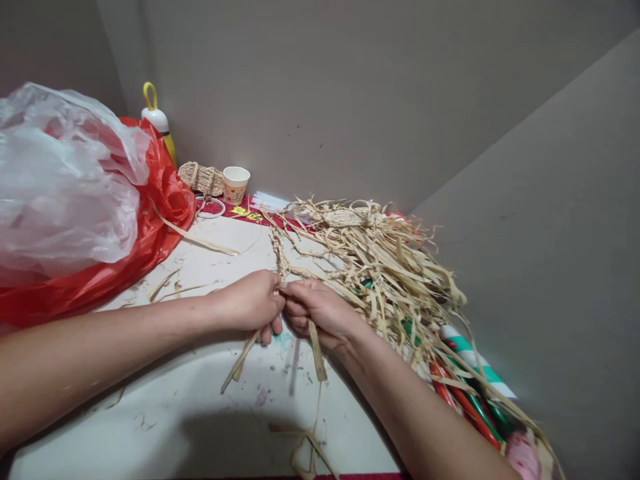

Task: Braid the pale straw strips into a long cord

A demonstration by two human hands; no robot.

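A braid of dry straw strips [278, 250] runs away from me over the white board. At its near end, my left hand [259, 301] pinches the strands, its fingers closed. Right beside it, my right hand [315, 308] is also closed on the straw, thumb and forefinger meeting the left fingertips. Loose strip ends [242, 360] hang below the left hand, and a wider strip [317, 350] hangs from the right. The exact crossing of strands is hidden between the fingers.
A large heap of straw [390, 260] lies on the right, over striped rolls [475, 360]. To the left bulge white and red plastic bags [65, 180]. A paper cup [235, 185], a coiled straw bundle [201, 179] and a yellow-handled bottle [157, 120] stand along the wall. Straw scraps litter the board [220, 427].
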